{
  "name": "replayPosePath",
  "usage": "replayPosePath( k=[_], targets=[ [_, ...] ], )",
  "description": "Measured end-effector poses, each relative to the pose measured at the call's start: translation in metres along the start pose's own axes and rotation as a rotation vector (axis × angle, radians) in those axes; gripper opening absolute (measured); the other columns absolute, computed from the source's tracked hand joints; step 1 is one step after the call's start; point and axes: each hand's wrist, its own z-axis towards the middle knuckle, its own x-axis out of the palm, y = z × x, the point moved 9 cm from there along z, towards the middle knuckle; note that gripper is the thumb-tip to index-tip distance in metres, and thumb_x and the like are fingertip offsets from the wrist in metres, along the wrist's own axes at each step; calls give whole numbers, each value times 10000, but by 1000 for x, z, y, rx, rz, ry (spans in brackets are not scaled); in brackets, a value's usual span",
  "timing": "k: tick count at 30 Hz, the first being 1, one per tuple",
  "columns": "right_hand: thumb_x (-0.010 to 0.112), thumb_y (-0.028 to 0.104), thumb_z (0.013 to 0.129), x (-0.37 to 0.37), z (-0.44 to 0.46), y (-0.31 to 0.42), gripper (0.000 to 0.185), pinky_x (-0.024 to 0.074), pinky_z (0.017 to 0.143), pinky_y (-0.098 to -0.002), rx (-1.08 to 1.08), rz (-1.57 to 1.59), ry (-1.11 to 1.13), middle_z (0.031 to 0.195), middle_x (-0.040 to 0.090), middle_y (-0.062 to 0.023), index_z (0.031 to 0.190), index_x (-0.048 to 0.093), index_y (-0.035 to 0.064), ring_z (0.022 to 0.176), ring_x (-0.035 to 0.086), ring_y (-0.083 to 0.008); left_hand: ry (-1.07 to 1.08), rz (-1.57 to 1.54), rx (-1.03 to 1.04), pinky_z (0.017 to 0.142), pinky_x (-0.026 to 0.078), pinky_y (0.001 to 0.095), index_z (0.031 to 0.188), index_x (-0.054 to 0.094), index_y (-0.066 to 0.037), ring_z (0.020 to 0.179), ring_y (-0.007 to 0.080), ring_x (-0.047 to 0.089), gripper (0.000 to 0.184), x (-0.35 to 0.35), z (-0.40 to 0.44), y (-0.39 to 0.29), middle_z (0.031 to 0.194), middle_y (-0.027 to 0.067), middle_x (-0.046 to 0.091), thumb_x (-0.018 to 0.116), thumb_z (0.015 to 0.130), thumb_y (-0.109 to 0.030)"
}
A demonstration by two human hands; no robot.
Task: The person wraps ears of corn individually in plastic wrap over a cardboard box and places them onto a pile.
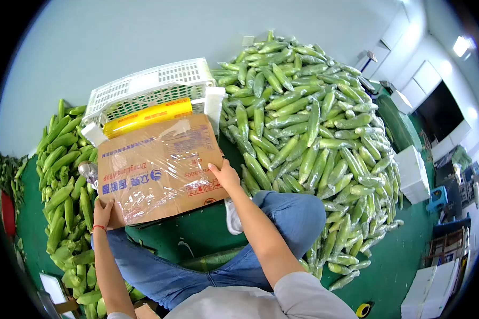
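Note:
A printed cardboard box (154,181) lies tilted in front of me, its top covered with shiny clear film that shows creases. At its lower left corner, my left hand (102,213) is closed on the edge, fingers partly hidden. My right hand (226,176) grips the right edge with the thumb on top and the other fingers out of sight below. Whether the hands also pinch the film, I cannot tell. Just behind the box rests a yellow roll of film (148,118), between two white blocks, one being the right block (214,109).
A white plastic crate (149,82) stands behind the roll. Film-wrapped corn cobs (308,133) are heaped at right, and unwrapped cobs (64,202) lie at left. White boxes (412,173) and a blue stool (437,198) stand farther right on the green floor (378,282).

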Motion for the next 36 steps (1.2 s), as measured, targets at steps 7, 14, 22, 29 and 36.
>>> replayPosePath(
  k=[7, 14, 22, 29, 36],
  targets=[
    [547, 667, 833, -3, -3, -2, 748, 485, 861, -498, 11, -22, -20, 1044, 648, -291, 1131, 535, -19, 1015, 622, -430, 12, -56, 24, 1003, 420, 383, 1378, 400, 35, 1195, 350, 547, 728, 5, 5, 7, 1296, 255, 548, 701, 835, -344],
    [539, 696, 820, 5, 13, -13, 783, 481, 871, -501, -89, -8, -59, 1032, 646, -307, 1089, 578, -39, 1011, 621, -445, -121, -121, 64, 1015, 417, 373, 1471, 297, -26, 1213, 337, 543, 811, 8, -10, -10, 1336, 259, 524, 712, 830, -300],
    [558, 605, 868, 8, -2, -36, 694, 472, 880, -477, -123, 62, -34, 1074, 648, -266, 1171, 562, -19, 1031, 611, -437, -119, 38, -43, 990, 434, 375, 1461, 318, -23, 1202, 352, 551, 797, -10, -58, -37, 1308, 251, 549, 686, 844, -367],
    [611, 243, 917, -40, -69, 52, 489, 385, 1033, -442, -650, -86, -341, 1290, 558, -225, 1315, 485, -13, 1251, 486, -370, -539, 608, 403, 965, 442, 430, 1318, 498, -59, 1104, 363, 553, 651, -35, -109, -135, 1236, 222, 545, 746, 755, -270],
    [640, 68, 863, 8, -86, 100, 63, 434, 963, -429, -900, -79, 96, 1072, 684, -126, 897, 623, 17, 1148, 563, -343, -185, 297, 769, 815, 500, 358, 978, 623, -106, 941, 251, 638, 182, 10, -120, -152, 984, 53, 659, 671, 807, -145]
  ],
)
